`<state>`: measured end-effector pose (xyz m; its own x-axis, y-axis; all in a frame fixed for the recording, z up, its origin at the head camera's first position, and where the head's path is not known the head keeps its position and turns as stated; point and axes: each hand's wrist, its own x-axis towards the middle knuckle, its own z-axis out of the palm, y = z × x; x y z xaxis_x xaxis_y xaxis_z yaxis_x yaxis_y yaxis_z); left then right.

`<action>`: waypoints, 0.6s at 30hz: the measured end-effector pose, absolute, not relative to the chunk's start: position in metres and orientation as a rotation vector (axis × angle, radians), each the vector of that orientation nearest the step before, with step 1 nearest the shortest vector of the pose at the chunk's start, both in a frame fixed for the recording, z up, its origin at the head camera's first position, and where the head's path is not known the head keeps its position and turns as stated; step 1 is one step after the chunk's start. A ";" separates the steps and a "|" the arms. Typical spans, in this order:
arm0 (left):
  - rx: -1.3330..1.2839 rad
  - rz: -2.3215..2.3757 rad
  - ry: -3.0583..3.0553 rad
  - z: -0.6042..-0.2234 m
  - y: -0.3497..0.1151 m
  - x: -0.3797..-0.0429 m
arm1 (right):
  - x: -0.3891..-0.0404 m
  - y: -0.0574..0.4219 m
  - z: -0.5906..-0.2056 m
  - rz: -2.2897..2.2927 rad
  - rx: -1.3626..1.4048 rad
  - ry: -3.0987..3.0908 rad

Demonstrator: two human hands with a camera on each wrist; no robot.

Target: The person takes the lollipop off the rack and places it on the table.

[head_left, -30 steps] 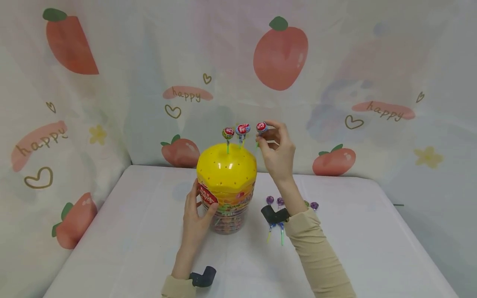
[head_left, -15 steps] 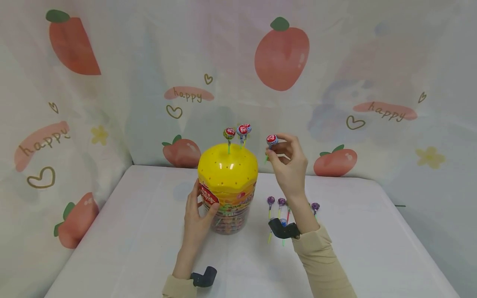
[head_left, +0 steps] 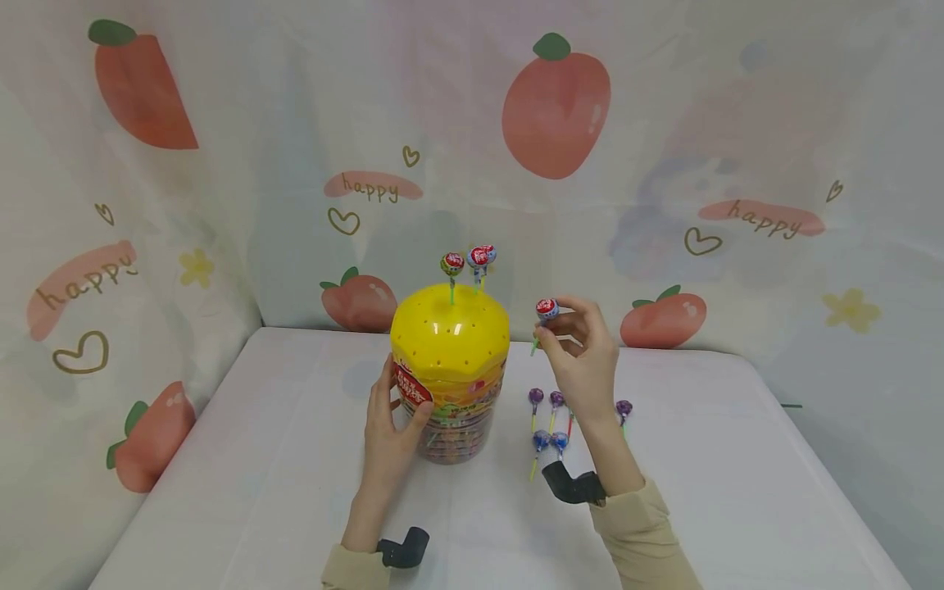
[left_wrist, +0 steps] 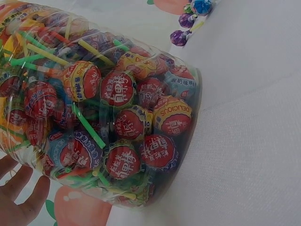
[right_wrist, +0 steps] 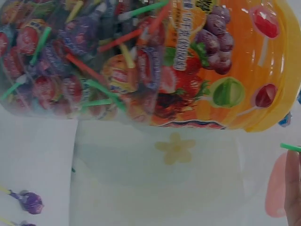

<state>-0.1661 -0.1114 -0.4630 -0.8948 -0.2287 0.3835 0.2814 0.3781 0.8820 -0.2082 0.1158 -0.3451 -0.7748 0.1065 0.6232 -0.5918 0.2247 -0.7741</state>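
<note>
A clear jar (head_left: 457,438) with a yellow lid (head_left: 446,340) stands upright on the table, packed with wrapped lollipops (left_wrist: 124,160). My left hand (head_left: 391,438) grips the jar's left side, thumb at the front. To the right of the lid, in the air, my right hand (head_left: 587,360) pinches a lollipop (head_left: 546,309) with a red and pale-blue wrapper, head up. Its green stick (right_wrist: 290,147) shows at the right edge of the right wrist view. A green-wrapped lollipop (head_left: 452,264) and overlapping red-and-blue ones (head_left: 481,256) stick up from the small-holed lid.
Right of the jar, purple lollipops (head_left: 536,397) and blue lollipops (head_left: 541,442) lie on the white-covered table (head_left: 243,459). My right forearm partly hides that group; another purple lollipop (head_left: 624,408) shows beyond it. A printed backdrop (head_left: 442,98) hangs behind.
My right hand has moved right and down, away from the lid, with the lollipop still pinched. More of the table lollipops show now. My left hand and the jar stay in place.
</note>
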 end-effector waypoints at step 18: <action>-0.053 -1.531 -2.199 -0.464 -0.112 -0.166 | -0.192 0.133 -0.406 1.696 0.251 -1.989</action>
